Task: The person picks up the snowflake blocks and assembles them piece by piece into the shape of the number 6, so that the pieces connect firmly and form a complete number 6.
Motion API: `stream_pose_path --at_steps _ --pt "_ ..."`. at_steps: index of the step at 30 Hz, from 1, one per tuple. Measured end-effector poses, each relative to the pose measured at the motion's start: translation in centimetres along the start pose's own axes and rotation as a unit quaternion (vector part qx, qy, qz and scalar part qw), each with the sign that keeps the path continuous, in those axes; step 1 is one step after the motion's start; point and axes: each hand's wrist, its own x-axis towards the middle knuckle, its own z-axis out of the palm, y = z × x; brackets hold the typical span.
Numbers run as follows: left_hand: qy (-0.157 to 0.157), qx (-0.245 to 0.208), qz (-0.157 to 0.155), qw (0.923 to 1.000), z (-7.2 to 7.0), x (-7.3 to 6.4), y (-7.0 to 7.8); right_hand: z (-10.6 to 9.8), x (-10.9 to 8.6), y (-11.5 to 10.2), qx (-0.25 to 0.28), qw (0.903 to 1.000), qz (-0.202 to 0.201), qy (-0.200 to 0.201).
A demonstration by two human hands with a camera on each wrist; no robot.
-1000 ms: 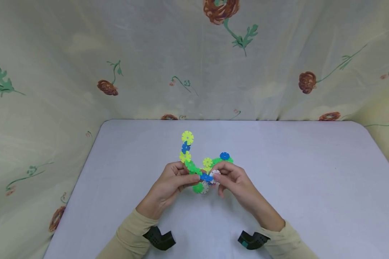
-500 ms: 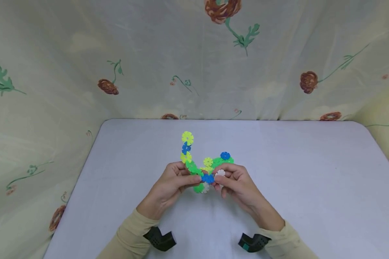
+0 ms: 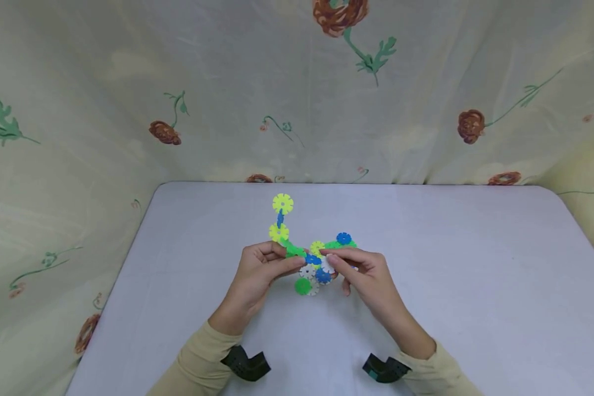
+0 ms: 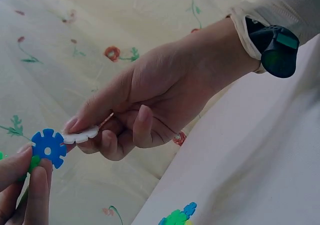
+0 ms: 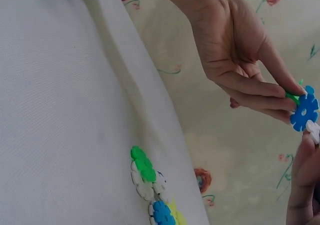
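My left hand (image 3: 249, 278) pinches the lower end of a chain of notched snowflake discs. Upward from its fingers the chain runs through green discs (image 3: 294, 251), a yellow disc (image 3: 274, 233) and a blue disc (image 3: 280, 219) to a yellow disc (image 3: 288, 208). Another blue disc (image 4: 57, 146) juts out of that grip toward my right hand (image 3: 368, 278). Thumb and fingers of the right hand pinch a white disc (image 4: 82, 135). Its edge meets the blue disc's rim in the left wrist view; whether they interlock I cannot tell.
Behind and below the hands, a second joined group of discs lies on the white table (image 3: 455, 264). It includes a green disc (image 3: 303, 286), a blue disc (image 3: 323, 276) and, farther back, a blue disc (image 3: 344, 238). A floral cloth (image 3: 218, 99) hangs behind.
The left hand has risen slightly and the chain has turned, so its upper blue disc shows edge-on. The white disc has shifted left in the right hand, uncovering more of the group on the table.
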Motion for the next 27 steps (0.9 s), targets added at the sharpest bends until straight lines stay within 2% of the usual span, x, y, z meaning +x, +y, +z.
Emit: stream_pose_path --at_steps 5,14,20,27 --pt "0.0 -0.006 0.007 1.0 -0.01 0.01 -0.02 0.22 0.03 0.02 0.01 0.9997 0.002 0.022" --pt "-0.011 -0.003 0.017 0.9998 -0.11 -0.13 0.14 0.24 0.07 0.24 0.022 0.9996 0.02 0.001" --pt "-0.016 0.033 0.05 0.9981 -0.36 -0.12 0.28 0.02 0.01 0.24 0.029 0.9992 0.017 -0.021" --pt "-0.033 0.077 0.043 0.9955 -0.8 -0.23 0.82 -0.06 -0.08 0.17 0.021 0.9986 0.029 -0.039"
